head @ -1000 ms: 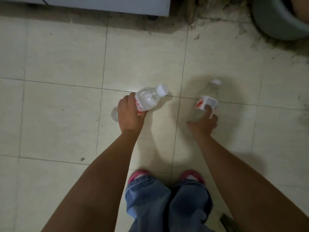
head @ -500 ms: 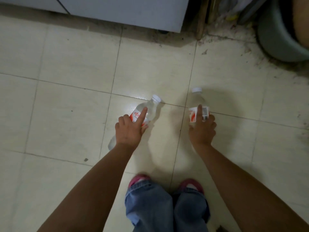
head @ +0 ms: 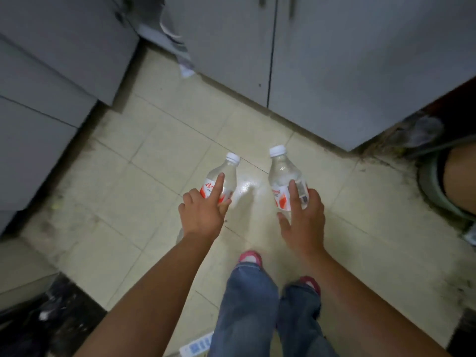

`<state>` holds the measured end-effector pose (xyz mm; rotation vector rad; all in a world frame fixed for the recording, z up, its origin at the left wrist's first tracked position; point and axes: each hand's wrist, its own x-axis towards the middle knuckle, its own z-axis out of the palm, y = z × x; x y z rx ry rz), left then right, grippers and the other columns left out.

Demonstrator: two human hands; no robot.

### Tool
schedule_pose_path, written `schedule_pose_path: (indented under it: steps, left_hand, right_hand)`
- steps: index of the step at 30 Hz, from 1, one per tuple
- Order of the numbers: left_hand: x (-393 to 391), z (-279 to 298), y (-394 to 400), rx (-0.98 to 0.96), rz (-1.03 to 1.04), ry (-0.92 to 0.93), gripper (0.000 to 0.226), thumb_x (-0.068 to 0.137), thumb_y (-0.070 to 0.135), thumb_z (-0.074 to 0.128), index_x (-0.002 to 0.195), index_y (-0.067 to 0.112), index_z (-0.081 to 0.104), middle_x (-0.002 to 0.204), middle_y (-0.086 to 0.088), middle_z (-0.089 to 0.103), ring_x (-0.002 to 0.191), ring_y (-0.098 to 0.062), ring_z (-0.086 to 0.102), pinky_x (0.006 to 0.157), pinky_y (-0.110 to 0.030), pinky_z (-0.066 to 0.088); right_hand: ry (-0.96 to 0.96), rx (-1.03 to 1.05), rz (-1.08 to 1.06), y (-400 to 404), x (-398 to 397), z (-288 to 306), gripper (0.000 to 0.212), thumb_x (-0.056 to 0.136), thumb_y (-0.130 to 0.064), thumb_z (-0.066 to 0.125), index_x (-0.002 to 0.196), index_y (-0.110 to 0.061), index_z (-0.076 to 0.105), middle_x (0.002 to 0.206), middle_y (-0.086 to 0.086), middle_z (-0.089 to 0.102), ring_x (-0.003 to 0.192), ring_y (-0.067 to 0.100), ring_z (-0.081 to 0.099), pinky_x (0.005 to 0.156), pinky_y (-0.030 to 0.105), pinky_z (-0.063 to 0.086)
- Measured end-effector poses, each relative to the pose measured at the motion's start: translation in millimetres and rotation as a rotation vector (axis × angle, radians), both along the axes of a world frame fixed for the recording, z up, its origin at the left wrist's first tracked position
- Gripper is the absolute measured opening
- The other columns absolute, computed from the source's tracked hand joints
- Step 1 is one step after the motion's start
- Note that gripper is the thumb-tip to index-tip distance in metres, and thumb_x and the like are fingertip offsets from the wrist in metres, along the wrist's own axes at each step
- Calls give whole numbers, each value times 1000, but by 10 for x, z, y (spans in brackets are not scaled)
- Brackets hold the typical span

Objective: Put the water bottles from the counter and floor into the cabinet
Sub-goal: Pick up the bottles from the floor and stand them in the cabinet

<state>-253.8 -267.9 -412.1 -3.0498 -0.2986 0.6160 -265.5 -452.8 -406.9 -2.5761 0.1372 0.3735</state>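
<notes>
A clear water bottle with a red-and-white label [head: 221, 180] is held in the left hand [head: 203, 215], and a second water bottle [head: 284, 176] is held in the right hand [head: 304, 215]. Each grip is wrapped round the labelled lower half of its bottle, with the index finger laid straight along the side and the remaining fingers curled behind. Both bottles are carried above the tiled floor [head: 144, 161], capped ends pointed forward and away from the body, so that each long axis is aimed roughly at the grey cabinet doors [head: 334, 73] ahead.

The coming move is judged to turn on that direction: the cabinet lies straight in front of both grips, and the right hand is seen slightly nearer the seam between the two doors. The doors appear closed, so one grip would probably have to be freed before anything can be put in.

The bottle bases are hidden behind the hands. The door handles are cut off at the top edge and blurred. The cabinet interior cannot be seen, and no table is in view.
</notes>
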Motion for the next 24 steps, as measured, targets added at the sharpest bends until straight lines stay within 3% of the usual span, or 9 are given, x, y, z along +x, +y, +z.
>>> schedule_pose_path:
  steps: [8,14,24]
  left_hand:
    - [427,1027,1665,-13,128,-83,56,92,52,26,142,40,2,118,-19,45,103,-29,41,83,-37,37]
    - [964,1358,2845,-1,120,-140,57,92,54,25,141,41,-1,116,-17,45,102,-27,41,82,-36,37]
    - [2101,1554,3731,-56,65,-218,60,92,55,27,140,41,-6,111,-17,48,99,-27,44,80,-35,40]
  right_hand:
    - [-82,-67,147,1679,807,1009,69,83,-21,62,141,-20,24,135,26,33,114,36,39,95,46,36]
    - [-114,-71,133,2869,1320,1256,70,87,-23,57,143,-27,14,141,21,23,120,31,31,102,42,30]
    - [-241,-4,35,3800,2314,1420,72,80,-20,66,140,-21,26,133,23,34,115,35,39,96,45,39]
